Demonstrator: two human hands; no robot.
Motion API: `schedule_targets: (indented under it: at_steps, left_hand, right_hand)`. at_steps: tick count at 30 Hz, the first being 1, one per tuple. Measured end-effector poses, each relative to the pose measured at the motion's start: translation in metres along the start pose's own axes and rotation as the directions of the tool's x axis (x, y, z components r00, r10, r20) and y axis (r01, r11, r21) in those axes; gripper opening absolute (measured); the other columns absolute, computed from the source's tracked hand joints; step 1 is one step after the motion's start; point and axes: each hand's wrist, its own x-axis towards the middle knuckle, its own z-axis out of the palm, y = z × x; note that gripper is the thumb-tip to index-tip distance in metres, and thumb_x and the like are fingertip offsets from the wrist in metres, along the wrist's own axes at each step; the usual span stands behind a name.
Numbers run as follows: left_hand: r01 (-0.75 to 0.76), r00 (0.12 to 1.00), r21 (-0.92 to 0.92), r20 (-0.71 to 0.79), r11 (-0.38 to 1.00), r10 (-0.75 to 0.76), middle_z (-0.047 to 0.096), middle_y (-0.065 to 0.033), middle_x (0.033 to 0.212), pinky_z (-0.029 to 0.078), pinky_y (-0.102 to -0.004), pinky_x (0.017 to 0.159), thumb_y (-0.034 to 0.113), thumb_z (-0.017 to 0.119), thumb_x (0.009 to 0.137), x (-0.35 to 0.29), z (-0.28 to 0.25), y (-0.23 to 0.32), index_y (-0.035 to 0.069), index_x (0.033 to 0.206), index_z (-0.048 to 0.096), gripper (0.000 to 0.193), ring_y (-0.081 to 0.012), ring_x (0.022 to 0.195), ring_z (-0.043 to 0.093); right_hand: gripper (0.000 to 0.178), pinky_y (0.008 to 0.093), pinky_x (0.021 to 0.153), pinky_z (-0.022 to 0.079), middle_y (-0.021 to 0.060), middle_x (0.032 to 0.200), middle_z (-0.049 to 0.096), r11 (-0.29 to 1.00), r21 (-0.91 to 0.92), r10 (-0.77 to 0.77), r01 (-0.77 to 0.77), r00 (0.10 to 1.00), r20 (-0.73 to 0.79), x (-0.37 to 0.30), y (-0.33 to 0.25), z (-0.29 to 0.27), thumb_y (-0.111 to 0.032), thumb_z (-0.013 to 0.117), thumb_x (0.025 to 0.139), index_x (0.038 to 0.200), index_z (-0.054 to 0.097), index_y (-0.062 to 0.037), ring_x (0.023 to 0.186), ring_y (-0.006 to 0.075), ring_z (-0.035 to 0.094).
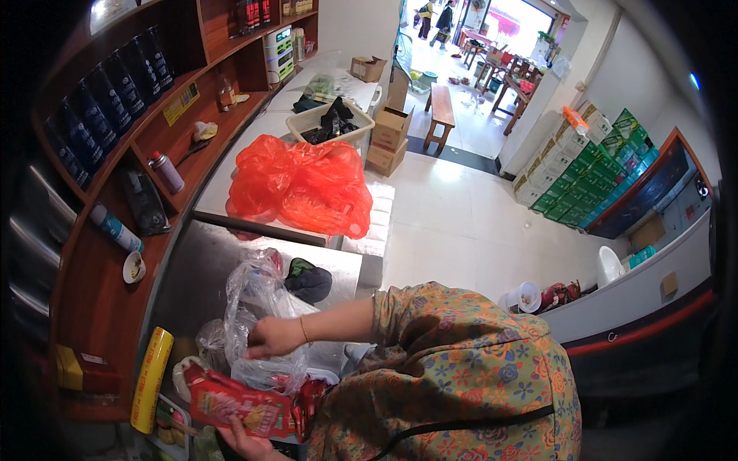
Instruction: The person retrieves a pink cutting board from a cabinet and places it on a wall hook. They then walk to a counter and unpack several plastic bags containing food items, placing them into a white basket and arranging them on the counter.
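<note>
My left hand (247, 441) holds a red printed packet (238, 406) from below, its thumb across the front. More red packaging (311, 399) lies beside it, close to my body. My right hand (275, 338), with a thin bracelet at the wrist, reaches across above it. Its fingers are curled closed on a crumpled clear plastic bag (257, 288) that spreads over the metal counter (184, 284). What lies inside the bag is hard to make out. A dark cloth-like item (309, 281) rests just beyond my right forearm.
A yellow roll (152, 380) stands at the counter's left edge, near a tray (175, 430). Farther off lie red plastic bags (300, 184) and a white basket (361, 123) with black bags. Wooden shelves (115, 307) line the left; stacked cartons (576, 173) stand far right.
</note>
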Motion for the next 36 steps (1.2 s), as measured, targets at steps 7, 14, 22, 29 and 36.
schedule_targets:
  at_steps: [7,14,22,29,36]
  left_hand:
    - [-0.197,0.969,0.323,0.207,0.926,0.134,0.024,-0.0206,0.160,0.029,-0.0471,0.118,0.007,0.062,0.094,-0.037,0.060,-0.015,0.006,0.160,0.012,0.083,-0.0333,0.144,0.033]
    - [-0.275,0.961,0.606,0.160,0.747,0.223,0.024,-0.0222,0.159,0.026,-0.0484,0.119,0.008,0.063,0.089,-0.064,0.087,-0.008,0.005,0.159,0.015,0.084,-0.0344,0.145,0.031]
    - [-0.204,0.979,0.389,0.089,0.898,0.184,0.051,-0.0185,0.140,0.040,-0.0394,0.109,0.011,0.051,0.102,-0.030,0.067,-0.006,-0.003,0.140,0.047,0.041,-0.0265,0.129,0.050]
    - [-0.119,0.993,0.477,0.034,0.871,0.117,0.057,-0.0131,0.121,0.038,-0.0389,0.107,0.013,0.052,0.103,-0.045,0.064,-0.026,-0.004,0.118,0.054,0.023,-0.0247,0.119,0.052]
    - [-0.071,0.994,0.253,-0.063,0.965,0.089,0.058,-0.0144,0.125,0.042,-0.0378,0.105,0.013,0.051,0.103,-0.048,0.024,-0.051,-0.005,0.130,0.050,0.032,-0.0253,0.114,0.056]
  right_hand:
    - [0.056,0.0284,0.080,0.055,0.0061,0.112,0.066,0.483,0.857,0.043,-0.177,0.983,0.178,-0.053,-0.032,0.050,-0.030,0.075,0.092,0.134,0.050,-0.0018,0.094,0.0123,0.063]
    - [0.047,0.0327,0.092,0.056,0.0087,0.123,0.067,0.304,0.941,0.032,-0.151,0.988,0.148,-0.077,-0.005,0.077,-0.009,0.069,0.095,0.137,0.049,-0.0030,0.109,0.0162,0.065]
    - [0.054,0.0333,0.085,0.059,0.0084,0.118,0.069,0.350,0.919,-0.028,-0.179,0.979,0.202,-0.079,-0.015,0.078,-0.010,0.076,0.089,0.136,0.050,-0.0045,0.101,0.0171,0.069]
    - [0.058,0.0384,0.081,0.060,0.0090,0.108,0.072,0.366,0.907,0.104,-0.208,0.978,0.182,-0.080,-0.008,0.094,-0.004,0.083,0.077,0.128,0.056,-0.0059,0.094,0.0212,0.071]
    - [0.059,0.0388,0.082,0.060,0.0075,0.106,0.072,0.388,0.896,0.261,-0.215,0.958,0.117,-0.069,-0.014,0.088,0.000,0.083,0.073,0.125,0.058,-0.0081,0.095,0.0203,0.070]
